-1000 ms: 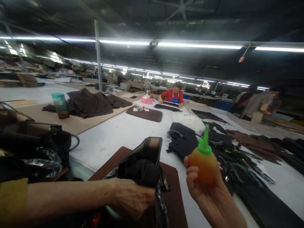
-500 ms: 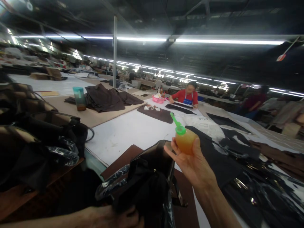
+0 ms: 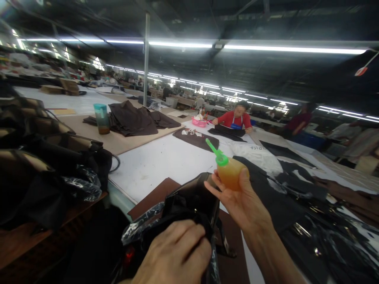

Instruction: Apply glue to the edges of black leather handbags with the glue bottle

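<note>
My right hand [image 3: 239, 197] is closed around a soft plastic squeeze bottle [image 3: 229, 173] of amber liquid. Its bright green spout tilts up to the left, and the bottle is held above the table. Below and to the left stands a black bag [image 3: 189, 193] with dark fabric at its opening and clear plastic wrap about its handles. My left hand [image 3: 180, 248] rests on that opening, knuckles up, its fingers bent together onto the black fabric. The fingertips are partly hidden. Under the bag lies a brown sheet [image 3: 161, 191].
Black bags [image 3: 79, 154] crowd the left side. A teal-lidded bottle [image 3: 101, 118] stands beside folded dark cloth [image 3: 133, 120]. Across the white table [image 3: 142, 165], a co-worker in red [image 3: 227, 118] handles black pieces. Black and brown pieces with metal fittings [image 3: 302, 228] lie at the right.
My left hand has risen from low beside the bag onto its opening. My right hand still holds the bottle, its spout tipped slightly further left. The co-worker's black piece has shifted.
</note>
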The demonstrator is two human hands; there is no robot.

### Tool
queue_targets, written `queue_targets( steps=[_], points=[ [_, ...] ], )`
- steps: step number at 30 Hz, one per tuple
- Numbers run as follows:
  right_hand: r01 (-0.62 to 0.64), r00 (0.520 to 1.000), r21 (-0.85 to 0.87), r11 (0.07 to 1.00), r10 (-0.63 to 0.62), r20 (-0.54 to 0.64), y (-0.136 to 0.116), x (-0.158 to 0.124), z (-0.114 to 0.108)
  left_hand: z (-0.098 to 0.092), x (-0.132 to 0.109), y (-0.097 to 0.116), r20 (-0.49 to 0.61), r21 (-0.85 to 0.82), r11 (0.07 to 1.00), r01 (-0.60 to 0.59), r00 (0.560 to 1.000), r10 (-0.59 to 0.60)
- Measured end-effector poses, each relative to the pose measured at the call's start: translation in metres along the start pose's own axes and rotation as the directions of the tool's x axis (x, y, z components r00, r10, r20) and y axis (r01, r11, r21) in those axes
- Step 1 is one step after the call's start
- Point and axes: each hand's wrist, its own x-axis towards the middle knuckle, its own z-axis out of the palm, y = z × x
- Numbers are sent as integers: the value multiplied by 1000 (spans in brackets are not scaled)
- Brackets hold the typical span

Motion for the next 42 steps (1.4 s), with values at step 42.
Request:
queue_targets(
  steps=[42],
  points=[
    [-72, 984, 26, 997, 75, -160, -12, 11, 13, -21, 39, -127, 571, 222, 975, -30, 814, -105]
  ],
)
